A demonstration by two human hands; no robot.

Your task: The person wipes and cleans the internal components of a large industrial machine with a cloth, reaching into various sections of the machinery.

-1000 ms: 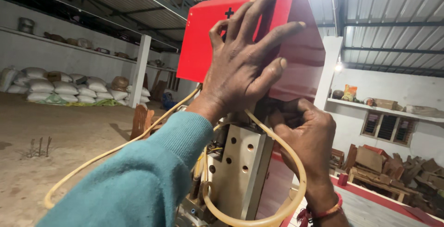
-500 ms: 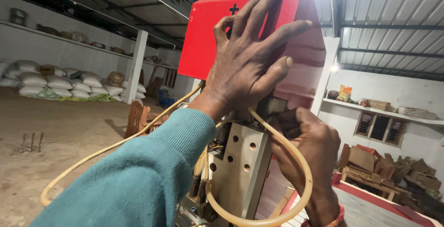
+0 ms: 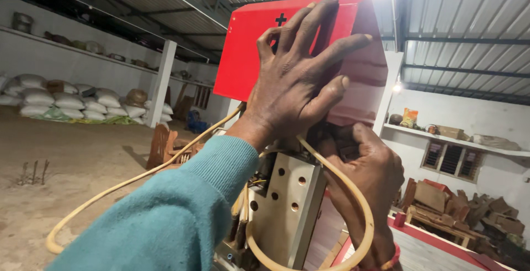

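Pressing flat with fingers spread, the left hand point(image 3: 301, 77) covers the red cover point(image 3: 243, 55), while the right hand point(image 3: 367, 166), at five o'clock beneath its lower edge, seems curled on something hidden.

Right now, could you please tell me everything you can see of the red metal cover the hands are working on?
The red cover is a glossy, folded sheet-metal hood with a small black cross-shaped mark near its top edge. It sits tilted atop a grey drilled bracket. The left hand lies spread flat on its front; the right hand reaches under its lower edge. A yellowish hose loops beneath it.
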